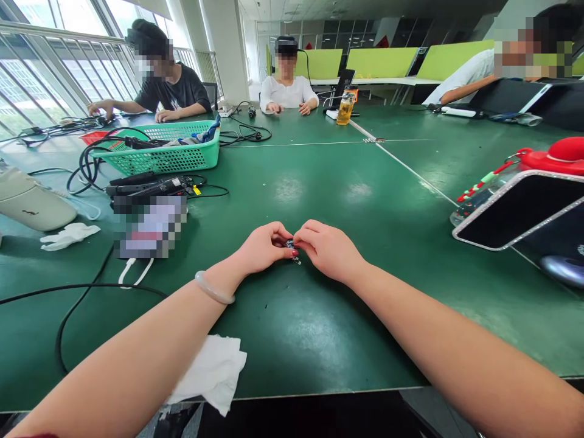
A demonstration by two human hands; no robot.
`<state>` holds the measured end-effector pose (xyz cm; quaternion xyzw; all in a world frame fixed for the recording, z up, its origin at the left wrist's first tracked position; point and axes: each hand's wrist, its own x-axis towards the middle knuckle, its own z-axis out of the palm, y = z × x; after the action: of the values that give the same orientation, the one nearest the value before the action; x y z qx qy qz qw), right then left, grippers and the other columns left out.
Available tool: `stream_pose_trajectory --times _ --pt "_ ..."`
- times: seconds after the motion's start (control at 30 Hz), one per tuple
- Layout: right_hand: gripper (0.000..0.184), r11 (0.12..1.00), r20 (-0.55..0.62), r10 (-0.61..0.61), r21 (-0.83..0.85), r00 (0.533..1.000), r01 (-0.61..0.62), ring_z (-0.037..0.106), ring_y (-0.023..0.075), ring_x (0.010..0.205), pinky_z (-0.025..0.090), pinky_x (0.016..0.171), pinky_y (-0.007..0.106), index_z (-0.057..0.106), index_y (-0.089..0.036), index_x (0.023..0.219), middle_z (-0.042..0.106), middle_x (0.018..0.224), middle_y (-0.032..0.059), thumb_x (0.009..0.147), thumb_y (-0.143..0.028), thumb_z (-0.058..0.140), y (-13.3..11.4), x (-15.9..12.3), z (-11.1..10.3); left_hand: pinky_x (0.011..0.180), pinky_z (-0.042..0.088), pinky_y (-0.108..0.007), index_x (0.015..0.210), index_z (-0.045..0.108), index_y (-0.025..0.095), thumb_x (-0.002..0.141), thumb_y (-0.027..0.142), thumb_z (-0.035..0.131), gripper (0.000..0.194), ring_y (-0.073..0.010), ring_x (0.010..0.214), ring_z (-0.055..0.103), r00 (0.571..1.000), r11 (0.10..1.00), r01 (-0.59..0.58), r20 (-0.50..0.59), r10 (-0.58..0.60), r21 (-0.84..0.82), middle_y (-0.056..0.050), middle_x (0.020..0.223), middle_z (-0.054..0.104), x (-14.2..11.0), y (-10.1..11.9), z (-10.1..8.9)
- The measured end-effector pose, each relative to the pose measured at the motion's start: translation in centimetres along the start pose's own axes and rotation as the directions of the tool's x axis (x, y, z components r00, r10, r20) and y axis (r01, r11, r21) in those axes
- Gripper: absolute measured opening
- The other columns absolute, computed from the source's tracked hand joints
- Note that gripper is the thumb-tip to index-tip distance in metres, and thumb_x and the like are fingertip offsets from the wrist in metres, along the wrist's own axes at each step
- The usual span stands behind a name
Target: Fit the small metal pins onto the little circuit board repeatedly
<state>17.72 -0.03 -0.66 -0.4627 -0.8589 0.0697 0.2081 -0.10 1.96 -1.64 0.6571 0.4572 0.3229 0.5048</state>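
Note:
Above the middle of the green table (pixel 292 340), my left hand (pixel 264 246) and my right hand (pixel 331 249) meet fingertip to fingertip. Between them is a small dark piece with a silvery bit (pixel 291 243) sticking out below the fingers; its kind is too small to make out. My left thumb and fingers pinch it from the left. The right fingers are bent and pressed together against its other side, and they hide part of it. A pale bangle (pixel 213 288) circles my left wrist.
To the left are a phone (pixel 152 228) on a white cable, a black device (pixel 150 187) and a green basket (pixel 159 152) of cables. A tissue (pixel 212 371) lies under my left forearm. A propped phone (pixel 520 210) stands right. Several people sit around the table.

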Motion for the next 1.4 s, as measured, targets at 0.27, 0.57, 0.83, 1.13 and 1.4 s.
stream_pose_trajectory --times 0.27,0.57,0.83,1.13,1.4 --pt "0.023 0.999 0.005 0.008 -0.037 1.0 -0.008 0.055 0.0121 0.076 0.038 0.067 0.024 0.068 -0.022 0.09 0.061 0.093 0.003 0.091 -0.021 0.045 0.1 -0.1 -0.3 0.065 0.047 -0.028 0.074 0.053 0.016 0.056 0.017 0.077 0.03 -0.0118 0.064 0.059 1.0 1.0 -0.011 -0.023 0.011 0.005 0.001 0.068 0.063 0.0 0.2 0.0" --pt "0.014 0.999 0.136 0.048 0.014 0.99 -0.05 0.058 0.0136 0.079 0.04 0.07 0.025 0.069 -0.022 0.083 0.064 0.087 0.0013 0.086 -0.021 0.055 0.4 -0.4 -0.4 0.073 0.048 -0.032 0.079 0.056 0.016 0.059 0.019 0.076 0.028 -0.0136 0.07 0.061 0.995 0.999 0.016 -0.096 -0.019 -0.037 -0.002 0.074 0.067 0.2 0.0 0.1" --pt "0.014 0.999 0.198 0.032 0.007 0.98 -0.035 0.058 0.0128 0.078 0.039 0.067 0.024 0.066 -0.021 0.08 0.062 0.086 0.0008 0.087 -0.023 0.054 0.4 -0.1 0.6 0.075 0.048 -0.032 0.081 0.056 0.015 0.062 0.018 0.074 0.027 -0.0139 0.073 0.062 0.996 0.999 0.01 -0.085 -0.014 -0.047 -0.002 0.076 0.067 0.2 -0.2 0.0" --pt "0.018 0.982 0.216 -0.068 -0.159 0.974 0.104 0.059 0.0142 0.076 0.039 0.064 0.026 0.06 -0.017 0.09 0.061 0.092 0.0038 0.093 -0.023 0.043 0.5 -0.1 1.1 0.078 0.048 -0.033 0.082 0.056 0.015 0.062 0.017 0.073 0.026 -0.0137 0.073 0.062 0.992 0.998 0.026 -0.122 -0.032 -0.05 -0.001 0.076 0.067 0.2 0.0 0.0" --pt "0.016 0.968 0.241 -0.079 -0.213 0.967 0.132 0.058 0.0144 0.076 0.039 0.063 0.026 0.056 -0.016 0.095 0.059 0.095 0.0056 0.092 -0.017 0.04 0.5 0.0 1.1 0.079 0.048 -0.034 0.081 0.056 0.015 0.062 0.015 0.073 0.026 -0.0137 0.073 0.062 0.986 0.997 0.033 -0.158 -0.045 -0.073 -0.001 0.074 0.067 0.3 0.0 0.1"
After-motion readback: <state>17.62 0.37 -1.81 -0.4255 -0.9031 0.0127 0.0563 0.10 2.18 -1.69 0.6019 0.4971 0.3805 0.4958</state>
